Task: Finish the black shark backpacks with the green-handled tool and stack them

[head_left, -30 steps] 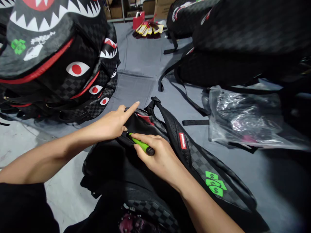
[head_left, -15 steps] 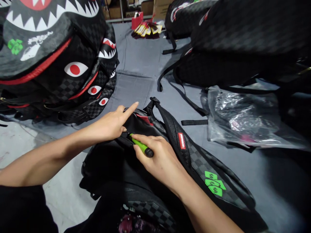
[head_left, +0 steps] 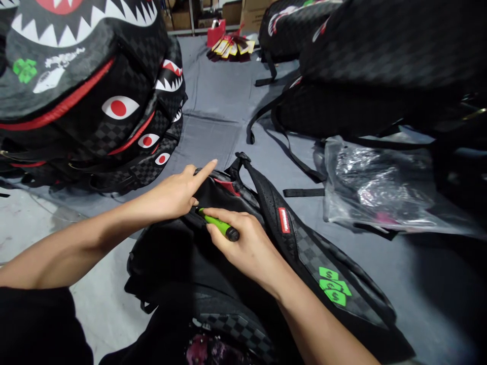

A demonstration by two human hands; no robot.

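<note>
A black checkered backpack (head_left: pixel 304 248) with a red tag and green dollar patches on its strap lies in front of me on grey cloth. My left hand (head_left: pixel 173 192) presses down on its upper part, index finger stretched out and the other fingers curled against the fabric. My right hand (head_left: pixel 243 238) is closed round a green tool with a black end (head_left: pixel 220 225), held like a pen, its tip against the backpack just below my left hand.
A stack of black backpacks with shark mouths and red eyes (head_left: pixel 95 96) rises at the left. More dark backpacks (head_left: pixel 380 61) pile up at the right, above a clear plastic bag (head_left: pixel 380 182). Red and yellow tags (head_left: pixel 228 45) lie at the far end of the cloth.
The green tool in my right hand has shifted slightly left and up toward my left hand. My left hand keeps its pose.
</note>
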